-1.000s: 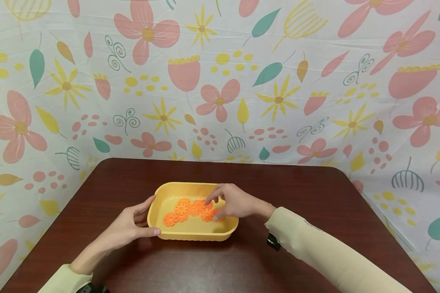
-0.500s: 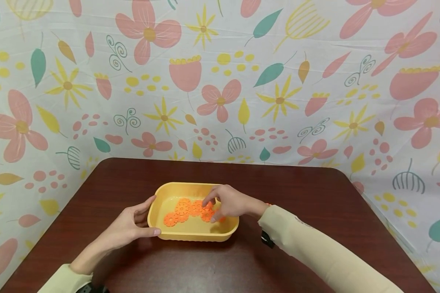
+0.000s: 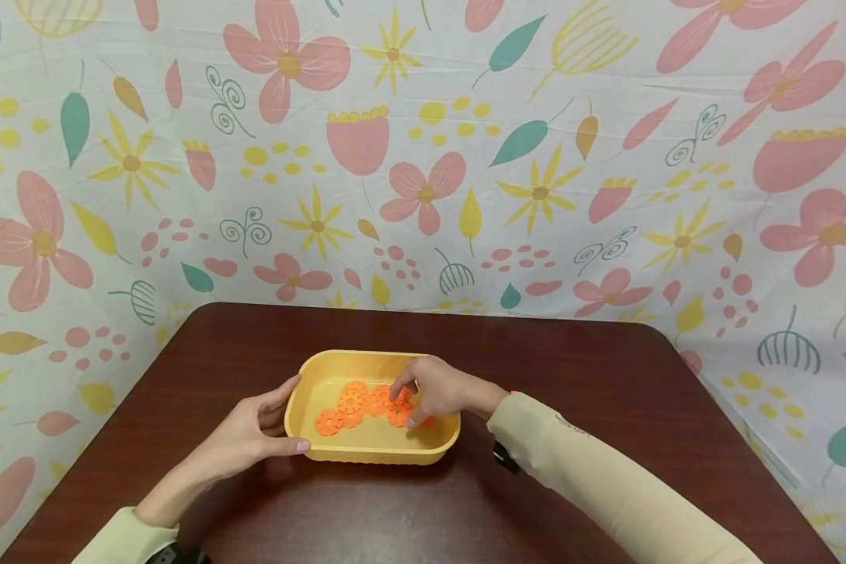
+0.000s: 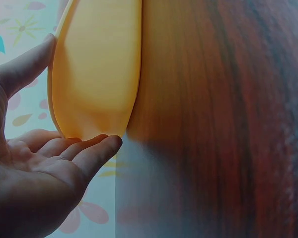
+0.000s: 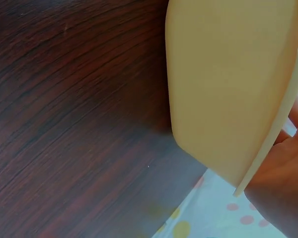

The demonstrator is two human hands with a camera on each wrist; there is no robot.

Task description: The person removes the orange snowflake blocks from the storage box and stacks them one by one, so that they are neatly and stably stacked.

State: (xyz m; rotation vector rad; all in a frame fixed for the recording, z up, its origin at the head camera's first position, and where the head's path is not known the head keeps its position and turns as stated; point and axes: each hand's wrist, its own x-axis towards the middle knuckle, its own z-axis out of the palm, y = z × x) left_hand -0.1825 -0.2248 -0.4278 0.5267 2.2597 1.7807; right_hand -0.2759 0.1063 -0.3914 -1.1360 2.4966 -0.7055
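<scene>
In the head view, a yellow plastic tray (image 3: 366, 454) stands on the table, with several orange notched interlocking discs (image 3: 352, 398) lying in its middle. My left hand (image 3: 250, 435) grips the tray's left end, thumb at the front corner and fingers along the side. The left wrist view shows that thumb (image 4: 32, 62) on the tray's wall (image 4: 97, 64). My right hand (image 3: 440, 392) reaches over the right end into the tray. Its fingers bend down among the discs; whether they pinch one is unclear. In the right wrist view, the tray's outer wall (image 5: 223, 89) hides most of that hand (image 5: 283, 178).
The dark wooden table (image 3: 571, 368) has rounded far corners. A flower-printed cloth (image 3: 423, 157) hangs behind it. A small orange bit (image 3: 513, 393) shows past my right cuff, mostly hidden. Black wrist straps (image 3: 505, 457) sit by both sleeves.
My right hand has shifted slightly left over the discs, its forearm drawing left as well. The orange bit past the right cuff has come into sight. The left hand keeps its grip on the tray.
</scene>
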